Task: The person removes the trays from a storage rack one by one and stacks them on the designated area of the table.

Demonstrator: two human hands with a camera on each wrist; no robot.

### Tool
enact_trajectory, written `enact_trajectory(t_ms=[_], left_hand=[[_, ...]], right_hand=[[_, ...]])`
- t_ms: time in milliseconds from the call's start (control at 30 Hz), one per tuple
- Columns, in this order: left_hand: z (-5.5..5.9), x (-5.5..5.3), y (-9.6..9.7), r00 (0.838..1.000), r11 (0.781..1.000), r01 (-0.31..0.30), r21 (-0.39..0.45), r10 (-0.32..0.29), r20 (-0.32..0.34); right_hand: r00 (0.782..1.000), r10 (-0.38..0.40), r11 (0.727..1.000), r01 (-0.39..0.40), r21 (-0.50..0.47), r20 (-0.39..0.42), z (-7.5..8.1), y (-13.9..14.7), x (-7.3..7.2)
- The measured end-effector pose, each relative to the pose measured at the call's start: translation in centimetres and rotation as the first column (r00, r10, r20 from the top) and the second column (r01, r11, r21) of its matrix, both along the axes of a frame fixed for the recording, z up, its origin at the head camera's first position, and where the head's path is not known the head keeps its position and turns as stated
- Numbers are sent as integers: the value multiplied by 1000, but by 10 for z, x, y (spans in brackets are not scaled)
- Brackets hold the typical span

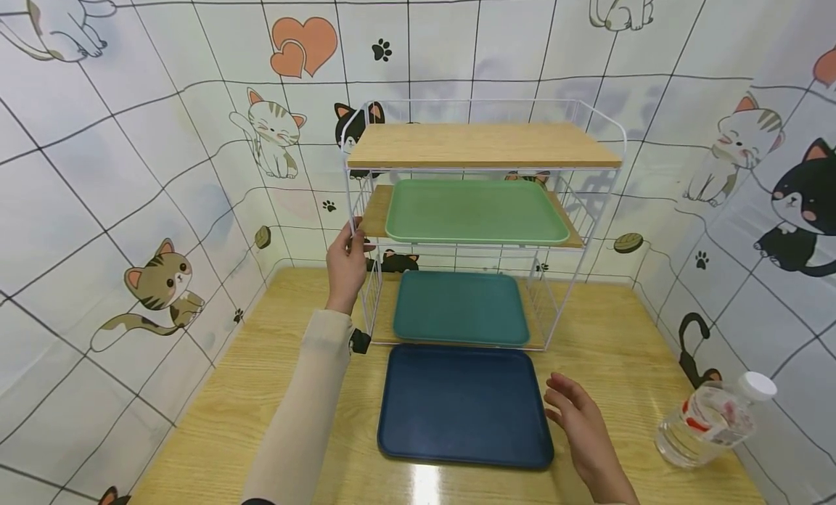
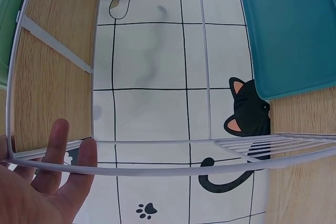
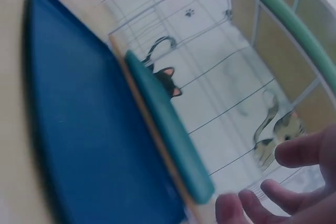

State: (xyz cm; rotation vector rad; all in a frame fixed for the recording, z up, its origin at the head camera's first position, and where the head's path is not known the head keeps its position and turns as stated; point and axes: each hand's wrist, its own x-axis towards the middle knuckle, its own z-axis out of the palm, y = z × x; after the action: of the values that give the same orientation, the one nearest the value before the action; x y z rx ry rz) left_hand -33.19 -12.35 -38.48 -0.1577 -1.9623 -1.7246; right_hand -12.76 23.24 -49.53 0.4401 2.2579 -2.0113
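A white wire rack with wooden shelves [image 1: 483, 146] stands against the back wall. My left hand [image 1: 347, 265] grips its left side at the middle shelf; the left wrist view shows the fingers [image 2: 84, 166] around the white frame. On that middle shelf lies a light green tray [image 1: 477, 211]. A teal tray [image 1: 460, 308] rests on the bottom shelf. In front of the rack, a navy blue tray [image 1: 464, 407] lies flat on the table. My right hand [image 1: 584, 440] hovers by the navy tray's right edge, fingers loosely bent around nothing.
A clear water bottle [image 1: 708, 421] with a white cap stands on the wooden table [image 1: 607, 331] at the right. Walls [image 1: 418, 26] with a cat-and-grid print close in the table at the back and both sides.
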Motion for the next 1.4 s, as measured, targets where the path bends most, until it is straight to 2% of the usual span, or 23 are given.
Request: enact_trajectory(t_ms=[233, 400, 433, 600, 700, 833, 1200, 1400], left_hand=[[1, 3, 0, 1000, 1000, 23, 3, -23, 3], [1, 4, 0, 999, 999, 32, 12, -32, 6], [5, 7, 2, 999, 999, 32, 14, -32, 11], [7, 7, 3, 999, 999, 32, 23, -32, 15], [3, 3, 1, 999, 999, 32, 19, -32, 0], [1, 3, 0, 1000, 1000, 29, 6, -29, -7], [0, 1, 0, 1000, 1000, 19, 2, -19, 3], [7, 7, 2, 999, 999, 47, 5, -47, 18]], right_hand=[[990, 53, 998, -57, -23, -130, 39, 3, -9], [976, 69, 998, -69, 5, -205, 64, 6, -16], [971, 75, 997, -74, 11, -226, 68, 7, -17], [934, 93, 995, -100, -3, -345, 86, 12, -21], [917, 69, 996, -88, -30, -393, 94, 13, -23], [904, 46, 995, -80, -64, -425, 105, 12, -26], [877, 54, 993, -99, -69, -477, 137, 16, -43], [872, 55, 994, -94, -56, -486, 152, 19, -53]])
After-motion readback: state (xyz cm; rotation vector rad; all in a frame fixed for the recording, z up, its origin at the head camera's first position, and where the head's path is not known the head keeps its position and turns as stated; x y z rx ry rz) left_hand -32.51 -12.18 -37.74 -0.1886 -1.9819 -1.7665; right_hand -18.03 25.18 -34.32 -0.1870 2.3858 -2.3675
